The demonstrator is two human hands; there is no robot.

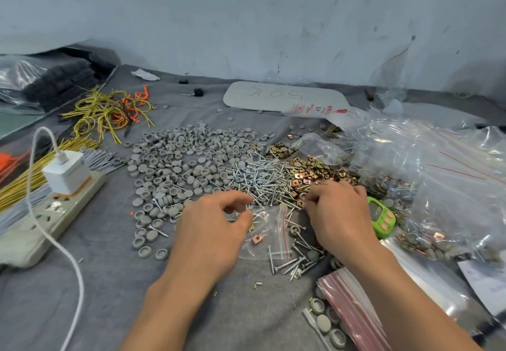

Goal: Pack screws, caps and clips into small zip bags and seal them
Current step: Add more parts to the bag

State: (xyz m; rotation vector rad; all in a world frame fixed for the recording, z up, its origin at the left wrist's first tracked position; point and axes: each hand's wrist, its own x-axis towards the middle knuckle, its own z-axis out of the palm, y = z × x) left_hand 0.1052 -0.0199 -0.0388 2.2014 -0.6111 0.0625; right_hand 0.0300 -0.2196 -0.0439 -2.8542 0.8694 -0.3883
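Zip bag [269, 237], lying on the cloth [109, 282] just before the screws [262, 181], is pinched at its edge by the curled left hand [213, 230]. The right hand [339, 214] is laid, fingers curled, on the clips [309, 172]; whether anything is gripped cannot be told. Caps [178, 159] are spread leftward.

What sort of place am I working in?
Likely an informal hand-packing bench for hardware kits: heaps of grey caps, screws and metal clips loose on a grey cloth, a stack of empty zip bags, the left hand pinching a small zip bag.
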